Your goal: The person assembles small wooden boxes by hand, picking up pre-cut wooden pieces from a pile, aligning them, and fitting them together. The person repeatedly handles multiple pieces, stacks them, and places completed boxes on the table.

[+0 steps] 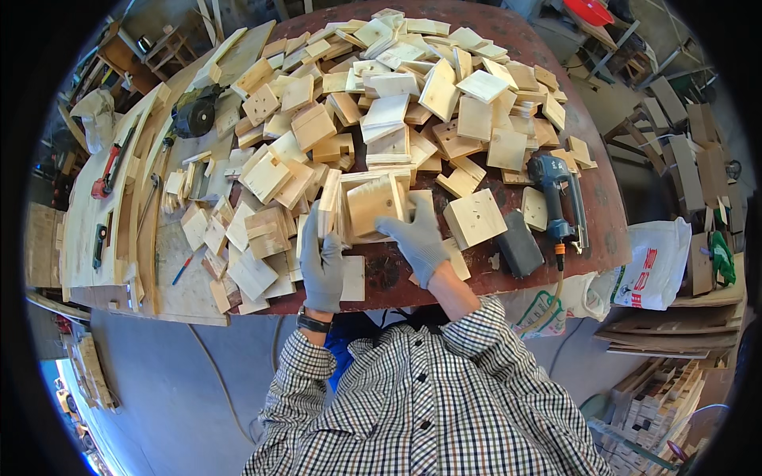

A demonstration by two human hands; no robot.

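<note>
Several wooden boards (373, 206) pinched in right hand (418, 240), undersides hidden; left hand (321, 270) alongside, can't tell whether gripping.

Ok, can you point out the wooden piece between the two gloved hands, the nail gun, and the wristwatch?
Wooden piece (371, 208): head view, on its broad front face.
Nail gun (557, 198): head view, on its dark body.
Wristwatch (313, 322): head view, on its dark band.
</note>
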